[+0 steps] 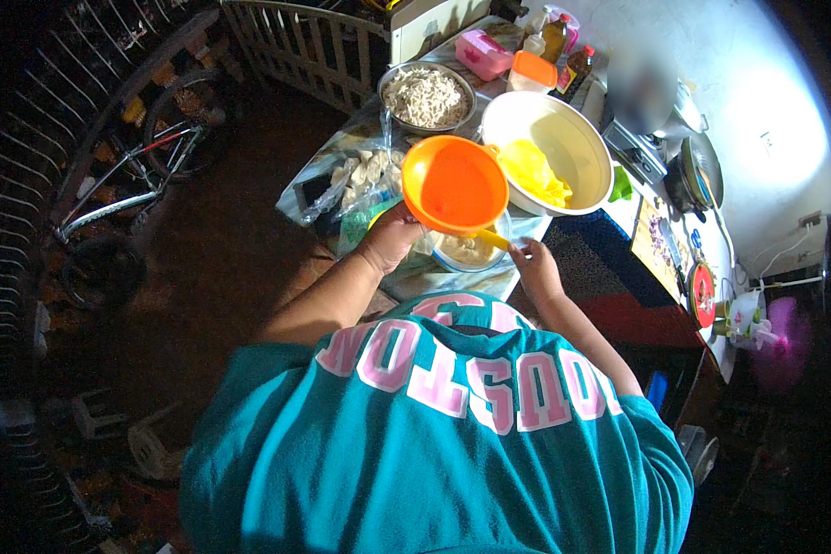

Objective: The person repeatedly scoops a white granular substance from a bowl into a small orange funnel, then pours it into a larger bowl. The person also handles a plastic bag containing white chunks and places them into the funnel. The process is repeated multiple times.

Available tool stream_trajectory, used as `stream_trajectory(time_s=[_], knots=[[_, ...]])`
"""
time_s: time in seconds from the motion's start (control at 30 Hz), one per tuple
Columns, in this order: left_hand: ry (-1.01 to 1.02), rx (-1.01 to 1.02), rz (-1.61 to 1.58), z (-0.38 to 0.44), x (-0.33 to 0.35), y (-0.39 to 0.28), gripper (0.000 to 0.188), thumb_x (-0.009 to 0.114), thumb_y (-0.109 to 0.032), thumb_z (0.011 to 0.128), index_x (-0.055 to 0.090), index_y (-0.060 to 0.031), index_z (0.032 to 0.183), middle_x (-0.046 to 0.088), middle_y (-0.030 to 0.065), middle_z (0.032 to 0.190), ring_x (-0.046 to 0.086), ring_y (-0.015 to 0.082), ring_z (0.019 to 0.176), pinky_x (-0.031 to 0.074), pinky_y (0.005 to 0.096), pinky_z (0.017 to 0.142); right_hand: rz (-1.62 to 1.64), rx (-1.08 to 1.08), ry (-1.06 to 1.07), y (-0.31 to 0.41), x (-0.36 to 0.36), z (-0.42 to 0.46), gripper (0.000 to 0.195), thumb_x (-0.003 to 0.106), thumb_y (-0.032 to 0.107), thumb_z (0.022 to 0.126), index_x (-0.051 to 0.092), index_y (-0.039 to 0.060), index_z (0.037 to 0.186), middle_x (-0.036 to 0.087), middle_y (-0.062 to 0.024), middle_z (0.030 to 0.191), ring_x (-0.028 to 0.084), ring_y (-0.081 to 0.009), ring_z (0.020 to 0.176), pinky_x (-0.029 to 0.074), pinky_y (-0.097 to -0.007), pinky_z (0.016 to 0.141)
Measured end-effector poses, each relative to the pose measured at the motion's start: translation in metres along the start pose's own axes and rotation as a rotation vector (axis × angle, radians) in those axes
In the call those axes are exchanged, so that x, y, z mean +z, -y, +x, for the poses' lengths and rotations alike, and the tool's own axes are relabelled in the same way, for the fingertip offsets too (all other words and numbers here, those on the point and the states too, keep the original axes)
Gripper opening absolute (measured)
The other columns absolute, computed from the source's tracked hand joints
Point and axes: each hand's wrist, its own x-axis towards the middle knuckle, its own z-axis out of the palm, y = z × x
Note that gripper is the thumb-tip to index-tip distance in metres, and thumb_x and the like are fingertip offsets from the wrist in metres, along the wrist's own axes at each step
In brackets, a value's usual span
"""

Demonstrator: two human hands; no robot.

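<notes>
My left hand (pixel 393 239) grips the near left rim of an orange plastic bowl (pixel 455 183), tilted so its smooth inside faces me. A small hanging loop juts from the bowl's right rim. Below it, partly covered, stands a clear round container (pixel 465 251) with a beige powdery or pasty mass inside. The fingers of my right hand (pixel 537 266) pinch the end of a yellow utensil handle (pixel 493 239); its head is hidden under the orange bowl. Beyond is a large cream basin (pixel 587 156) with a yellow plastic bag (pixel 537 173) in it.
A metal bowl of pale shredded food (pixel 426 97) stands at the back. Plastic bags with pale pieces (pixel 367 173) lie left. Bottles (pixel 573 73) and lidded tubs (pixel 532 71) line the back. Rightward are a gas stove (pixel 633 149), a cutting board (pixel 652 242) and a knife (pixel 672 249).
</notes>
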Motion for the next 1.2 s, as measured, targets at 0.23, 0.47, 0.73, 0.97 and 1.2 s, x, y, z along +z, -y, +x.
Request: stream_trajectory(time_s=[0.23, 0.47, 0.73, 0.97, 1.2], knots=[[0.083, -0.072, 0.404, -0.01, 0.007, -0.018, 0.04, 0.063, -0.019, 0.089, 0.054, -0.0065, 0.126, 0.06, 0.0061, 0.122, 0.055, 0.0167, 0.113, 0.041, 0.033, 0.098, -0.231, -0.949, -0.222, 0.106, -0.05, -0.033, 0.051, 0.076, 0.022, 0.076, 0.054, 0.0062, 0.12, 0.052, -0.0207, 0.122, 0.059, -0.0308, 0.103, 0.049, -0.0405, 0.087], [0.05, 0.003, 0.42, -0.008, 0.013, -0.008, 0.03, 0.066, -0.021, 0.088, 0.062, -0.0046, 0.113, 0.067, 0.0075, 0.107, 0.06, 0.0166, 0.104, 0.044, 0.0331, 0.094, -0.256, -0.937, 0.001, 0.119, -0.052, -0.032, 0.02, 0.069, 0.014, 0.081, 0.059, 0.0069, 0.096, 0.06, -0.0121, 0.103, 0.059, -0.0333, 0.095, 0.049, -0.0431, 0.081], [-0.015, -0.138, 0.534, -0.003, -0.007, 0.034, 0.029, 0.065, -0.025, 0.089, 0.065, -0.0029, 0.107, 0.069, 0.0084, 0.098, 0.065, 0.0182, 0.092, 0.048, 0.0298, 0.085, -0.011, -0.629, -0.04, 0.115, -0.055, -0.014, 0.02, 0.072, 0.015, 0.08, 0.062, 0.0025, 0.091, 0.061, -0.0138, 0.091, 0.061, -0.0318, 0.083, 0.049, -0.0381, 0.073], [-0.049, -0.017, 0.386, -0.011, -0.008, 0.035, 0.019, 0.056, -0.015, 0.094, 0.068, -0.0012, 0.1, 0.069, 0.0054, 0.099, 0.062, 0.0134, 0.095, 0.046, 0.0274, 0.091, -0.067, -0.236, 0.158, 0.06, -0.02, 0.026, 0.027, 0.067, 0.027, 0.084, 0.064, 0.0001, 0.089, 0.064, -0.0173, 0.089, 0.064, -0.0336, 0.082, 0.05, -0.0396, 0.072], [-0.047, -0.106, 0.319, -0.013, 0.001, 0.012, 0.014, 0.066, -0.012, 0.087, 0.068, -0.0017, 0.096, 0.069, 0.0038, 0.096, 0.063, 0.0116, 0.091, 0.048, 0.0266, 0.087, -0.32, -0.382, 0.081, 0.085, -0.015, 0.011, 0.048, 0.067, 0.033, 0.083, 0.056, 0.0042, 0.12, 0.06, -0.0199, 0.113, 0.058, -0.0375, 0.106, 0.047, -0.0427, 0.092]])
